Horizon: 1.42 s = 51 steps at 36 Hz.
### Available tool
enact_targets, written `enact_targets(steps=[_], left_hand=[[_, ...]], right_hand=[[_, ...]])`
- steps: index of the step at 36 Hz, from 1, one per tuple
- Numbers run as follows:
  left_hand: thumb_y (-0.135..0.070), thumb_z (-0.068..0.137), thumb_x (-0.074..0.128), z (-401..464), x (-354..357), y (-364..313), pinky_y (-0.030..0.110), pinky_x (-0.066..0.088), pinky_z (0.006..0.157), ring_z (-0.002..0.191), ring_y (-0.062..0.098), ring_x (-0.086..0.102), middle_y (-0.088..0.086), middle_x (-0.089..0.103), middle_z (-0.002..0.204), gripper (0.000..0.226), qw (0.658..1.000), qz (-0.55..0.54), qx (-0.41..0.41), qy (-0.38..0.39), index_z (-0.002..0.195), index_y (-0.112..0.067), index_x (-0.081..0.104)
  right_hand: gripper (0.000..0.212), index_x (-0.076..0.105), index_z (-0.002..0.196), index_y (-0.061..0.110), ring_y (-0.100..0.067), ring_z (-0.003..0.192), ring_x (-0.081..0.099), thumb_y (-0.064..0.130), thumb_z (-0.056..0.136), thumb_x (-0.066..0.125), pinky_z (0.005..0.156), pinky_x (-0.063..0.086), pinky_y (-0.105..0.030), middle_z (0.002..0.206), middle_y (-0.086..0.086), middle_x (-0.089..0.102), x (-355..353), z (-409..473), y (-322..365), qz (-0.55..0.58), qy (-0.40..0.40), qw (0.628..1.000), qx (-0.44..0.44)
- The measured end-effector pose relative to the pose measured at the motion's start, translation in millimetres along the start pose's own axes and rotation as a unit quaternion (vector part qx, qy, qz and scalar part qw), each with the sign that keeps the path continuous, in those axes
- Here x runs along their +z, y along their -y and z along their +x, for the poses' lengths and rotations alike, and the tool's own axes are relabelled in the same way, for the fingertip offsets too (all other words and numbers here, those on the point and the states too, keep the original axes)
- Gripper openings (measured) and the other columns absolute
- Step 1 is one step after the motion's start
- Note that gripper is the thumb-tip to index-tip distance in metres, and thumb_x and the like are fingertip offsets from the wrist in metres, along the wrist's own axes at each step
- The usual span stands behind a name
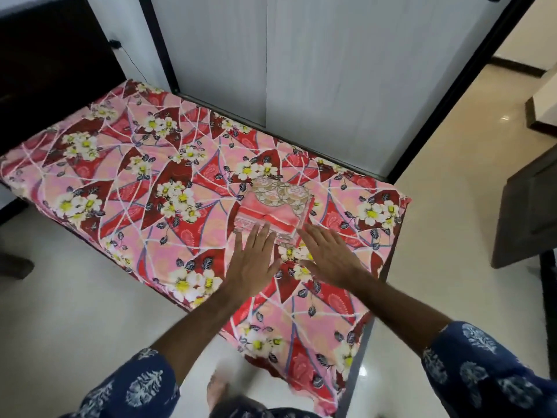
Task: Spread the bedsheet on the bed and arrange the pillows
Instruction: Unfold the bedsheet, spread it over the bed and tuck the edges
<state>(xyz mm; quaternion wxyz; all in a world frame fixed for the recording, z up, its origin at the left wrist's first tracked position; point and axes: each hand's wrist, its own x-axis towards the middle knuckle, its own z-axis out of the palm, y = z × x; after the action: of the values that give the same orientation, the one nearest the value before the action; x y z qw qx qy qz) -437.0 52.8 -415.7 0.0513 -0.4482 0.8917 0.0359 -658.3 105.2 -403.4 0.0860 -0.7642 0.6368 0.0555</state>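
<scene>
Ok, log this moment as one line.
stage: reaching | left hand: open, near folded sheet | right hand: open, near it | sheet: folded on bed | pillows: not in view

Bright, even daylight — wide-angle edge distortion

No readable text, label, brand, number or sign shows on anything here.
</scene>
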Motion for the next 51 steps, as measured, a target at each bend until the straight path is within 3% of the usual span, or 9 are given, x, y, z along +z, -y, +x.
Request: enact_targets(steps=[5,9,13,17,25,30,37,43,51], left_hand=[[-0.055,0.097,0.026,6.4,17.3,-112.3,0.065,0.034,0.112,0.144,0.033,0.040,0.013,0.043,0.156,0.071,0.999,-0.003,-0.048,0.003,0.147,-0.010,0.047],[-0.059,0.097,0.013,-2.5,18.3,-198.0,0.062,0.014,0.119,0.153,0.033,0.020,0.012,0.024,0.165,0.077,0.995,-0.016,-0.090,0.029,0.155,-0.012,0.031],[-0.057,0.101,0.019,-2.3,8.6,-253.7,0.063,0.018,0.120,0.154,0.032,0.017,0.011,0.022,0.166,0.071,0.992,0.001,-0.114,0.049,0.156,-0.013,0.028],[-0.059,0.095,0.001,0.5,0.6,-279.6,0.062,0.016,0.121,0.154,0.032,0.014,0.012,0.019,0.167,0.081,0.990,0.014,-0.130,0.043,0.157,-0.012,0.023],[-0.061,0.096,-0.001,-8.2,25.3,-287.7,0.060,0.012,0.123,0.155,0.030,0.012,0.010,0.017,0.167,0.082,0.974,-0.026,-0.225,0.027,0.158,-0.013,0.021],[-0.058,0.102,0.017,3.5,40.1,-277.0,0.061,0.011,0.122,0.154,0.031,0.014,0.011,0.015,0.168,0.072,0.959,-0.063,-0.273,0.030,0.158,-0.012,0.020],[-0.056,0.104,0.021,47.7,51.9,-248.8,0.060,0.006,0.123,0.155,0.032,-0.002,0.011,-0.002,0.169,0.071,0.942,-0.129,-0.309,0.032,0.160,-0.013,0.008],[-0.057,0.102,0.019,81.3,58.5,-235.9,0.061,0.011,0.122,0.156,0.031,0.000,0.010,0.004,0.169,0.071,0.925,-0.168,-0.341,0.021,0.159,-0.014,0.012],[-0.055,0.103,0.024,126.8,65.3,-234.3,0.060,0.010,0.123,0.156,0.030,0.001,0.008,0.006,0.169,0.069,0.894,-0.187,-0.406,0.036,0.159,-0.016,0.013]], right_hand=[[0.076,0.009,0.160,0.015,-0.034,0.152,0.021,0.050,0.102,0.044,0.122,0.019,-0.056,0.167,-0.013,0.015,20.3,-55.2,-85.1,0.003,-0.018,0.998,-0.054],[0.076,0.014,0.158,0.013,-0.037,0.148,0.031,0.050,0.100,0.048,0.119,0.027,-0.058,0.163,-0.016,0.024,29.4,-105.7,-151.1,-0.004,-0.012,0.996,-0.089],[0.075,0.013,0.159,0.014,-0.037,0.150,0.026,0.051,0.102,0.042,0.120,0.025,-0.057,0.165,-0.015,0.021,28.3,-138.3,-196.9,0.001,-0.001,0.994,-0.108],[0.074,0.017,0.158,0.012,-0.037,0.147,0.031,0.052,0.100,0.041,0.118,0.028,-0.057,0.162,-0.015,0.027,24.2,-145.0,-222.0,0.000,-0.012,0.991,-0.131],[0.070,0.020,0.156,0.014,-0.033,0.145,0.034,0.045,0.100,0.049,0.119,0.028,-0.057,0.157,-0.011,0.032,22.1,-106.8,-227.6,-0.023,0.005,0.978,-0.209],[0.066,0.027,0.155,0.014,-0.033,0.142,0.038,0.042,0.100,0.051,0.116,0.029,-0.054,0.155,-0.011,0.037,23.7,-66.8,-226.1,-0.050,0.009,0.967,-0.249],[0.065,0.022,0.157,0.016,-0.031,0.144,0.034,0.041,0.103,0.048,0.118,0.027,-0.051,0.158,-0.008,0.031,21.7,-7.7,-236.2,-0.081,0.069,0.958,-0.267],[0.061,0.034,0.151,0.013,-0.033,0.136,0.044,0.033,0.098,0.056,0.112,0.036,-0.050,0.151,-0.010,0.042,26.0,49.4,-246.9,-0.065,0.091,0.958,-0.265],[0.063,0.035,0.151,0.011,-0.034,0.140,0.040,0.030,0.096,0.058,0.112,0.034,-0.051,0.154,-0.012,0.038,29.7,129.8,-263.8,-0.066,0.102,0.939,-0.321]])
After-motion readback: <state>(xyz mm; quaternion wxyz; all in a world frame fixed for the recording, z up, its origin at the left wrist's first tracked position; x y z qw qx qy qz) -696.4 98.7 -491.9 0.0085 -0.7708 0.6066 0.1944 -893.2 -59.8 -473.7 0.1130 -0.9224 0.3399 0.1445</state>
